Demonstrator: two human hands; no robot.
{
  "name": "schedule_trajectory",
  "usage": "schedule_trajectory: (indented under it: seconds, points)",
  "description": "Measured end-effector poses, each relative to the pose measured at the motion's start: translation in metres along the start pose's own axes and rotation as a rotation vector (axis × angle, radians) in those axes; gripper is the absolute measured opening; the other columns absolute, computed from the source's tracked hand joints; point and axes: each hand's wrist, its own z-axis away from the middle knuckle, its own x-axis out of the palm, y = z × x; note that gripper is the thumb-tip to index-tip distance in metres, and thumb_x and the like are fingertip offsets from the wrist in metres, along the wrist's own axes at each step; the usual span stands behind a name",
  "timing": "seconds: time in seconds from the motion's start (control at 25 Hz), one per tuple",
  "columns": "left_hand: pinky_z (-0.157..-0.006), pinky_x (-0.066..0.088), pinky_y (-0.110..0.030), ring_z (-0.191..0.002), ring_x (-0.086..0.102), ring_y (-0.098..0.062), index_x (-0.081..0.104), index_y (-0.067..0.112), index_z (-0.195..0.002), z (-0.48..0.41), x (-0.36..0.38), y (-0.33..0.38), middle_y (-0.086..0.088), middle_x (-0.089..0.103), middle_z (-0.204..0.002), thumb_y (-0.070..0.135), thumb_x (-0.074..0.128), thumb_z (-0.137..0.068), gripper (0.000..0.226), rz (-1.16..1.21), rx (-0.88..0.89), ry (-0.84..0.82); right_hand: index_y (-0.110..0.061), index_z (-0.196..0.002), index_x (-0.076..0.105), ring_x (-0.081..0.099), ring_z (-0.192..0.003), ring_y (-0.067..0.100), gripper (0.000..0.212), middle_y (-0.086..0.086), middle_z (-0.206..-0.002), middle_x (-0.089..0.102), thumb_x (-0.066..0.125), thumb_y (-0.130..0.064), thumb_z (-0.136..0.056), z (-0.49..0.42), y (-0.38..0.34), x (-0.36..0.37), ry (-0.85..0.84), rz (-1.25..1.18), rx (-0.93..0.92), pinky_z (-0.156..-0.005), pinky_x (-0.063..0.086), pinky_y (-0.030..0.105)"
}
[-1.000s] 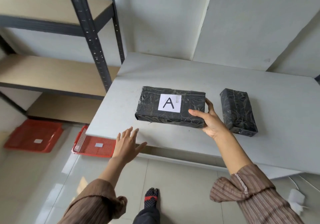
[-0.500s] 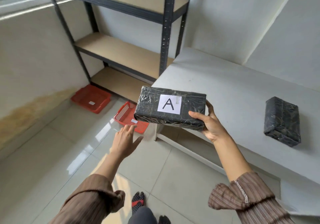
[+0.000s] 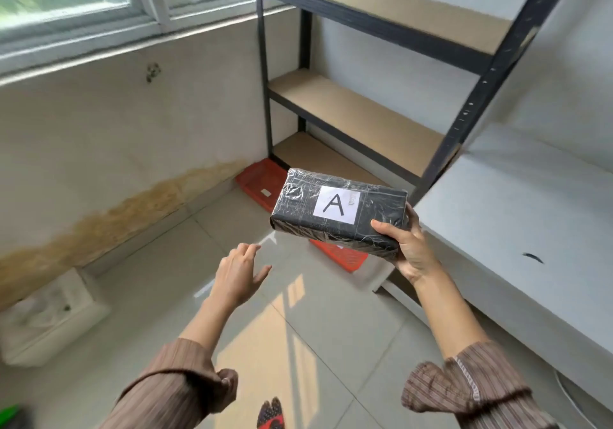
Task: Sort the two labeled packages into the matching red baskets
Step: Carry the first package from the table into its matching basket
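The right hand (image 3: 411, 249) reaches forward, its grip clamped on the right end of the black-wrapped package (image 3: 338, 211), held in the air above two red baskets (image 3: 262, 185) on the floor. Its white label (image 3: 335, 204) reads "A". The left hand (image 3: 237, 276) hovers empty, fingers spread.

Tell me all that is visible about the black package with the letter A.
The black package is a flat rectangular box wrapped in shiny, wrinkled black plastic with clear tape. A white paper label with a handwritten A sits on its top face. It is held in the air, slightly tilted, gripped at its right end by the right hand alone. It partly hides a red basket on the floor.
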Motion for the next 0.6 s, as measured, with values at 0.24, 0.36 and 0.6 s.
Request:
schedule_trajectory:
  seconds: [0.24,0.36,0.6]
  points:
    - [-0.101,0.039,-0.041,-0.121,0.049,-0.031,0.042,0.011,-0.134,-0.033,-0.045,-0.095,-0.012,0.051,-0.132,0.038,0.052,-0.092,0.051,-0.02,-0.096,0.005,-0.032,-0.134,0.036,0.073,-0.081,0.022,0.086,0.01,-0.106,0.066,0.071,0.008,-0.067,-0.05,0.03,0.103,-0.065,-0.011,0.01,-0.07,0.062,0.041]
    - [-0.101,0.039,-0.04,-0.122,0.049,-0.03,0.041,0.011,-0.135,-0.052,-0.06,-0.13,-0.012,0.05,-0.133,0.039,0.051,-0.093,0.051,-0.021,-0.136,0.002,-0.033,-0.134,0.035,0.072,-0.085,0.024,0.092,0.009,-0.107,0.067,0.074,0.005,-0.06,-0.076,0.04,0.145,-0.123,0.007,0.022,-0.076,0.059,0.048]
    - [-0.104,0.038,-0.041,-0.125,0.046,-0.029,0.038,0.011,-0.138,-0.121,-0.088,-0.19,-0.01,0.047,-0.137,0.04,0.05,-0.093,0.054,-0.02,-0.174,0.002,-0.032,-0.134,0.037,0.073,-0.083,0.02,0.091,0.006,-0.11,0.066,0.074,0.002,-0.058,-0.154,0.059,0.223,-0.206,0.058,0.038,-0.063,0.06,0.033]
